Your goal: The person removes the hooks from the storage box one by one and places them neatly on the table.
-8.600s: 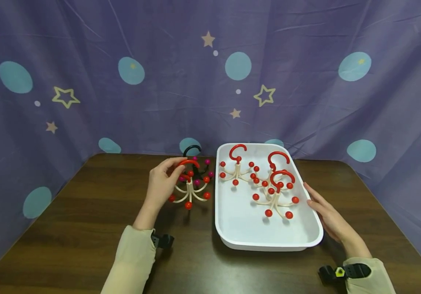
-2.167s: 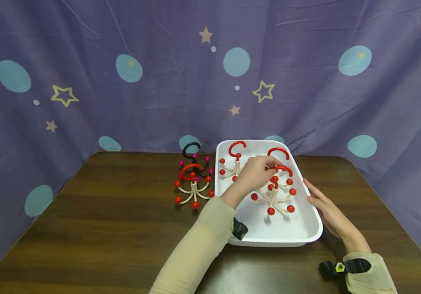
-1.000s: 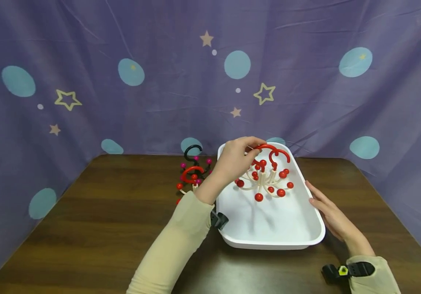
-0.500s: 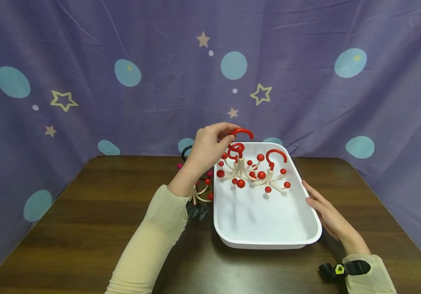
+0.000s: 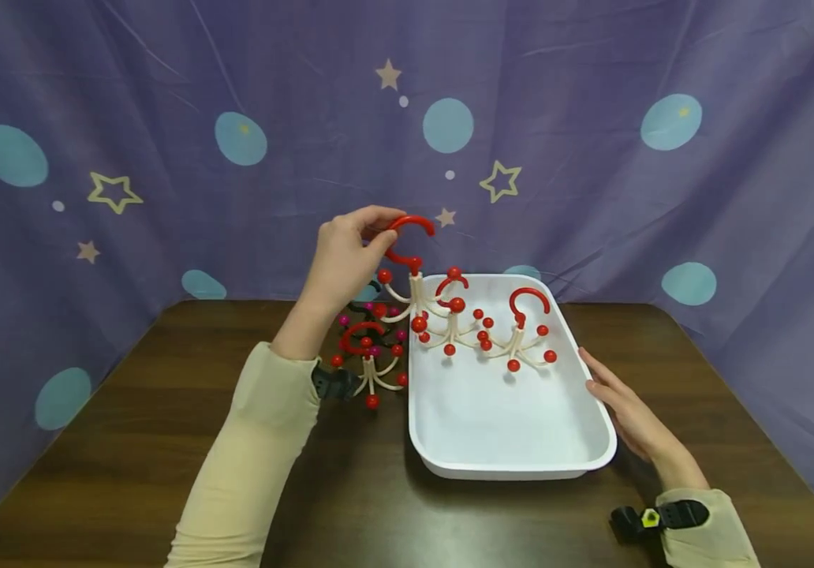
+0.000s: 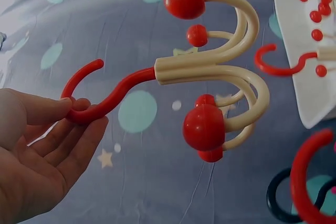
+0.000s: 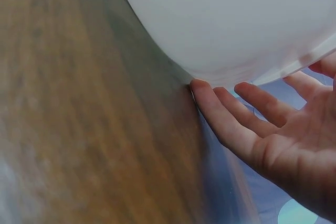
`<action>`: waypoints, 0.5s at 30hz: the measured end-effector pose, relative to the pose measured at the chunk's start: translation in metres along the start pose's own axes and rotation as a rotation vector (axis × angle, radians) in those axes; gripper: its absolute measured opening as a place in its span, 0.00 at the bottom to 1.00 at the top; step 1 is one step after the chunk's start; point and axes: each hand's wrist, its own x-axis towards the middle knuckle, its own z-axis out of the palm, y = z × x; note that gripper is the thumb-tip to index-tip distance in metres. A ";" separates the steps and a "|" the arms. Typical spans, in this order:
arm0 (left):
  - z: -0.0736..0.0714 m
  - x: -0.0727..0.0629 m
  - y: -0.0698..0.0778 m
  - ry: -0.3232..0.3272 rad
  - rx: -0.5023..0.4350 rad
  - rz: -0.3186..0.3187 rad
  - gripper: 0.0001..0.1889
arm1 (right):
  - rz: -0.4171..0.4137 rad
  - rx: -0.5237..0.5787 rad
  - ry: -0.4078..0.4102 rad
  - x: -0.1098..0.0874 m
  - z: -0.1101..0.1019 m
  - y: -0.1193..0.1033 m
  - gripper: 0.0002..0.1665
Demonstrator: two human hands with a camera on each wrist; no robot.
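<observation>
My left hand [image 5: 339,256] pinches the red hook handle of a ball-tipped claw massager [image 5: 416,288] between thumb and fingers. It hangs upright, raised at the tray's left rim, its cream arms and red balls pointing down and outward. The left wrist view shows the hook [image 6: 86,114] in my fingertips. Two similar massagers, one at the back left [image 5: 452,325] and one at the right [image 5: 517,341], stand in the white tray [image 5: 513,426]. My right hand [image 5: 634,418] rests its extended fingers against the tray's right side; in the right wrist view its fingertips [image 7: 200,85] touch the white wall.
Left of the tray, a red-and-cream massager [image 5: 370,372] stands on the brown wooden table [image 5: 166,426]. Behind it is a black one with magenta balls [image 5: 396,335], partly hidden. A purple curtain [image 5: 308,158] with stars and dots hangs behind the table.
My left hand let go of the massager on the table, reached into the tray, took another by its hook and carried it up and left. My right hand has stayed at the tray.
</observation>
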 end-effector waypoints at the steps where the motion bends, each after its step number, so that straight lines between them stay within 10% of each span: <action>1: -0.003 0.000 -0.002 0.009 0.007 -0.005 0.13 | -0.002 0.002 -0.001 0.000 0.000 0.000 0.36; 15: -0.040 0.003 -0.030 0.101 0.130 -0.092 0.14 | 0.006 -0.001 0.012 -0.001 0.001 -0.002 0.36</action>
